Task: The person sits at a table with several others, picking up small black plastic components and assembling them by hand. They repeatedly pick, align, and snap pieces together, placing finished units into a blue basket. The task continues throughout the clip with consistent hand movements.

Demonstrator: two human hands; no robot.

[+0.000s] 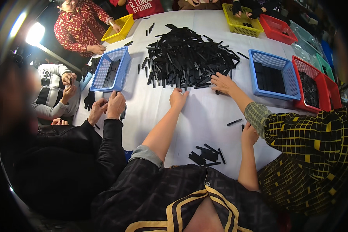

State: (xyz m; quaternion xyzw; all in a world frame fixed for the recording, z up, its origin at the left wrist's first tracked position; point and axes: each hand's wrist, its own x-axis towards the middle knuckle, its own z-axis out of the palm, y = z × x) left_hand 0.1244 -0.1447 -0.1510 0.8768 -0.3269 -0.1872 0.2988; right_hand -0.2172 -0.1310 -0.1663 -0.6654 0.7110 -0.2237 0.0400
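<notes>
Black strips [193,58] lie heaped mid-way across the bench [150,116], apparently within everyone's reach. At the near edge, the left hand [178,99] seems pinched on 1 strip; the right hand [250,135] is curled lower down, its grip hidden, so I cannot tell.

- I register glare from white lamps [35,34] at upper left.
- I read the tabletop [143,120] as bright, with soft shadows.
- I observe dark fisheye edges, blurred at left.
</notes>
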